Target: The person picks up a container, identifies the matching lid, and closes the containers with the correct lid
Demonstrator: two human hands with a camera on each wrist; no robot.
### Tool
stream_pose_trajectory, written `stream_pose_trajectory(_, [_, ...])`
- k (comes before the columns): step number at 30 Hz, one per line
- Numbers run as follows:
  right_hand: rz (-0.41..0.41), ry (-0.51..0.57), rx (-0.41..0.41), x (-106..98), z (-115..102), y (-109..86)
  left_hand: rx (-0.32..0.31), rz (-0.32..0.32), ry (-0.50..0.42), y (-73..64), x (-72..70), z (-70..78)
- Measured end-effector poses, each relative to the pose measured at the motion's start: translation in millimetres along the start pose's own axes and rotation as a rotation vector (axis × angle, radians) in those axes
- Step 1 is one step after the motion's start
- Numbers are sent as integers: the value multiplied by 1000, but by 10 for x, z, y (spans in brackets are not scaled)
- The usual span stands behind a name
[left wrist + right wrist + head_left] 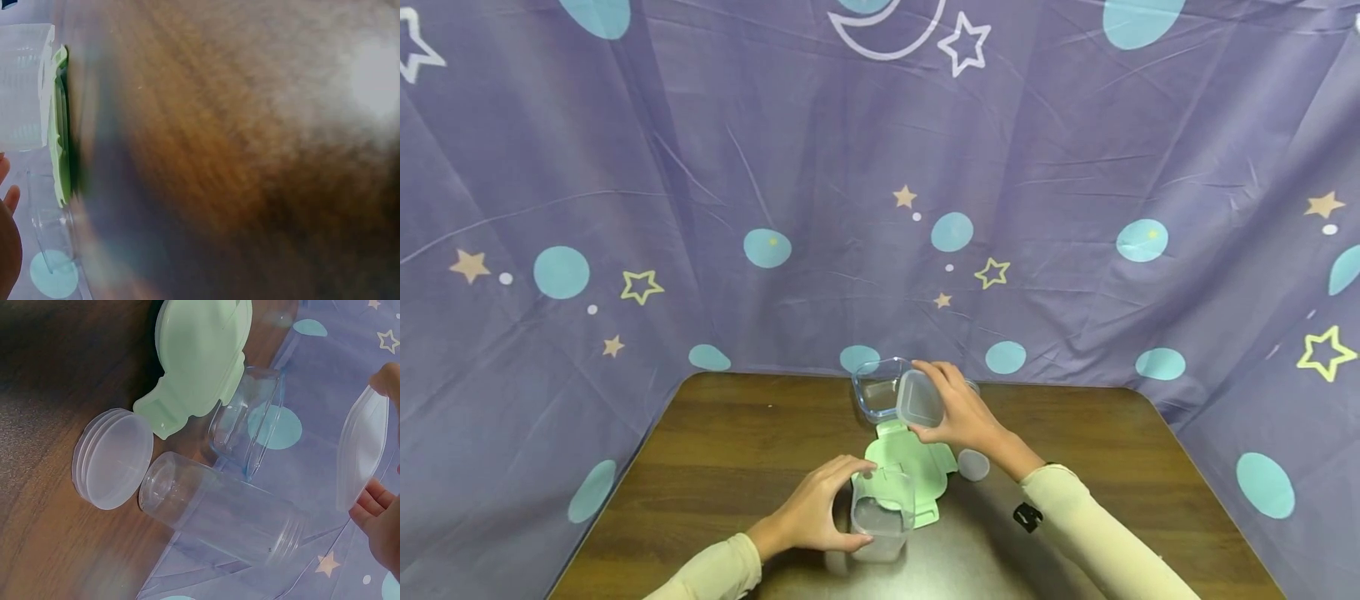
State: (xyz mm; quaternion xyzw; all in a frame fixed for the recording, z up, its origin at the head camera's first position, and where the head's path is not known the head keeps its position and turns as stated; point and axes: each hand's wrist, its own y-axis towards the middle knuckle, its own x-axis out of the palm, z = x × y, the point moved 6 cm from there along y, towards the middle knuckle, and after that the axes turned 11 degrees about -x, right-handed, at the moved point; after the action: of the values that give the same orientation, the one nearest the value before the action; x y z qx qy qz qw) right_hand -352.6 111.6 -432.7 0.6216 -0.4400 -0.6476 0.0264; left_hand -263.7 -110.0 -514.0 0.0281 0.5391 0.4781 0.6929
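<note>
My left hand (820, 508) curves its thumb and fingers round the near left side of a clear, square plastic container (891, 542). Farther back, a translucent square lid (921, 398) is pinched upright by its edges between the thumb and fingers of my right hand (958, 408); the right wrist view shows the lid (365, 450) side-on, off the table. A pale green lid with side flaps (917, 458) lies beyond the clear container, partly seen through it. Behind the held lid stands a clear glass dish with a bluish rim (868, 404).
A round translucent screw cap (119, 459) lies right of the green lid, beside an upright clear jar (219, 512) that my right hand mostly hides in the head view. A brown wooden table (737, 433) carries everything, with a purple patterned curtain (850, 292) behind it.
</note>
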Motion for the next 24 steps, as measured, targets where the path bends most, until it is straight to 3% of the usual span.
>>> stream_pose_trajectory(7, [-6,5,-18,-19,-53,-35,-28,-32,-24,-64,20,-4])
stream_pose_trajectory(24, [-10,36,-52,-73,-150,-116,-11,-61,2,-104,58,60])
